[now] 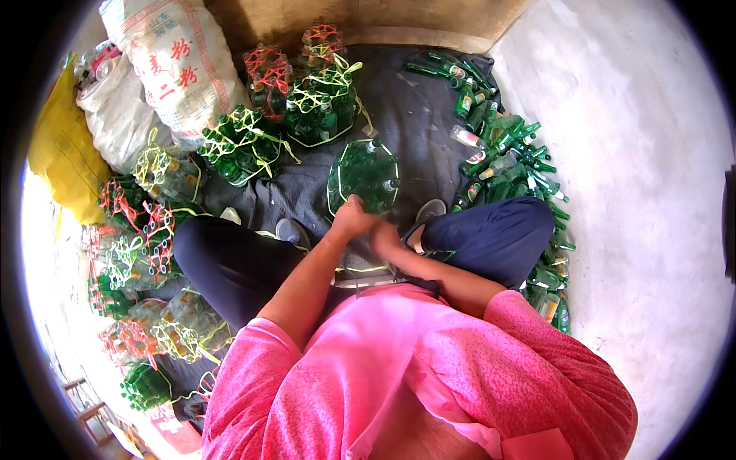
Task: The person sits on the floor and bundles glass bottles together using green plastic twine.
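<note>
A round bundle of green glass bottles stands upright between my feet, with a pale strap running around it. My left hand is at the near side of this bundle, its fingers curled; whatever they grip is hidden. Close beside it, my right hand is blurred by motion, and I cannot make out anything in it. Loose strap lies on the floor in front of my seat.
Loose green bottles are heaped on the right along the pale wall. Strapped bottle bundles stand ahead, with several more at left. A printed woven sack and a yellow sack lean behind them. Dark sheeting covers the floor.
</note>
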Demonstrator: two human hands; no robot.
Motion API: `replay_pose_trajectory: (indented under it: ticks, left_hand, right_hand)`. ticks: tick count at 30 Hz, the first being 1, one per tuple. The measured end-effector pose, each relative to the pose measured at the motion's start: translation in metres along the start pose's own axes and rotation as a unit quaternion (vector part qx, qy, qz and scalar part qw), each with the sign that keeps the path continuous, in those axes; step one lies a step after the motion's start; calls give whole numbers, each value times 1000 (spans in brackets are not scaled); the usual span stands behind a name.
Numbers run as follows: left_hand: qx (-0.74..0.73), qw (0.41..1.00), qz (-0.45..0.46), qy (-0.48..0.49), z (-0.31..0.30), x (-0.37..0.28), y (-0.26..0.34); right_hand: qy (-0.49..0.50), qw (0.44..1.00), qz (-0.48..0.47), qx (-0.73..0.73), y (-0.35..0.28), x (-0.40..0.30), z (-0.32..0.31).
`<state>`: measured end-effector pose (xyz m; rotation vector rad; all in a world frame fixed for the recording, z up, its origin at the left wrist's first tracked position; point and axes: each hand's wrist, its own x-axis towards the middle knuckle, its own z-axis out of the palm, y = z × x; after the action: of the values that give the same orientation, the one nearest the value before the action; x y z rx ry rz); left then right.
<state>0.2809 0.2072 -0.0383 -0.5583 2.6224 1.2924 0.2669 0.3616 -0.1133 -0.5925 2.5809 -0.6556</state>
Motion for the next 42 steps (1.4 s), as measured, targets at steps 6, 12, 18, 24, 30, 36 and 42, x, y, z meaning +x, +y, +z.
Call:
replay_pose_trajectory:
  ticks: [6,12,18,24,30,36,42]
  left_hand:
    - [-346,933,-20,-95,17,-21,-25]
    - [-499,860,-53,-93,38,-16,-50]
    - [-554,824,-29,-121,42,-6,-74]
    - [-445,865,161,-165,19,-21,-53]
    - [-338,919,165,-116,31,-17,-72]
    - [-327,924,157,-123,71,25,-93]
    - [-554,825,61,-94,88,28,-76]
  right_hand:
    - [-27,997,26,-71,-42,-28,-47]
    - [-108,974,-97,-174,-75,-16,-74]
    - [-139,951,-160,-225,-98,11,-84]
    - [-156,957,-103,-223,-109,16,-84]
    - [-230,912,-127,-315,-143,40,-91]
    - [-228,886,-195,-352,-138,62,-101]
    - [-137,920,-220,-294,-107,65,-120]
